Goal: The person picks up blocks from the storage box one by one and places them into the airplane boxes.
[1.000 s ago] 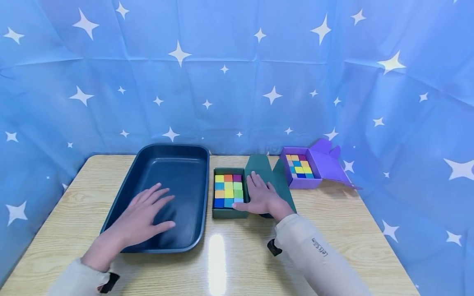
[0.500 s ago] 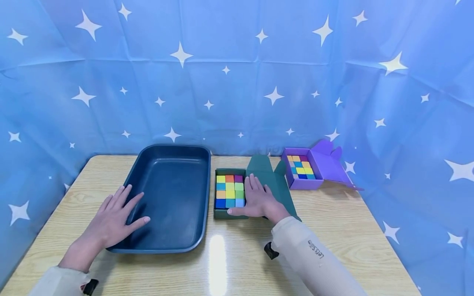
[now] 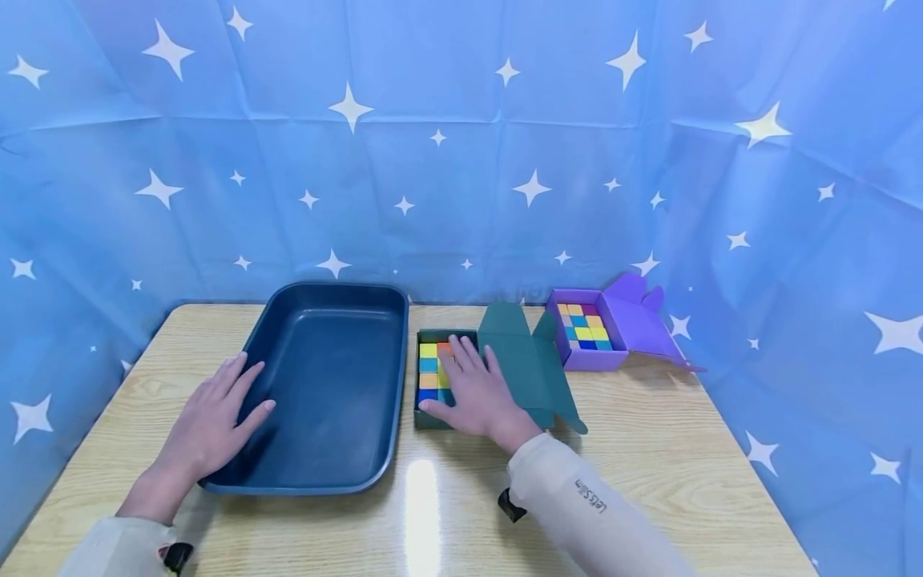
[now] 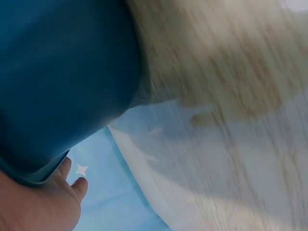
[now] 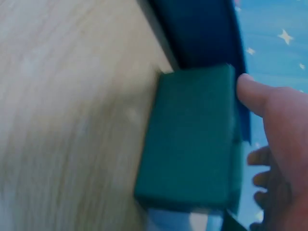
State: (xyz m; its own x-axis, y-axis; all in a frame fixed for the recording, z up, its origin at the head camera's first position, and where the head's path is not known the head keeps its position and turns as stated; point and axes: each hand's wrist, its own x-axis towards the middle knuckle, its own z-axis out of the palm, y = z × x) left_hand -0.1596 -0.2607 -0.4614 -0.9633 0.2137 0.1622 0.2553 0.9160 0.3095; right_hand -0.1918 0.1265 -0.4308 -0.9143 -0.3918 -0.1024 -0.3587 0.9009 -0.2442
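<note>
My left hand (image 3: 205, 421) lies along the left rim of a dark blue rectangular tray (image 3: 339, 401), fingers extended and thumb reaching over the inside. The left wrist view shows the fingers of that hand (image 4: 53, 202) past the tray's edge (image 4: 33, 178). Over a small green box (image 3: 433, 418) of coloured blocks (image 3: 429, 365) is my right hand (image 3: 479, 397), fingers spread and holding nothing; it covers the right part of the blocks. From the right wrist, the thumb of that hand (image 5: 264, 98) appears right at the top edge of the green box (image 5: 187, 139).
The green box's lid (image 3: 522, 361) is folded out to the right. Further right and back, a purple box (image 3: 594, 359) of coloured blocks has its purple lid (image 3: 642, 324) laid open. A blue starry cloth (image 3: 447, 200) hangs behind the wooden table (image 3: 649, 449).
My left hand has moved left, from above the tray's inside to its left rim. My right hand has shifted left from the green lid to over the blocks.
</note>
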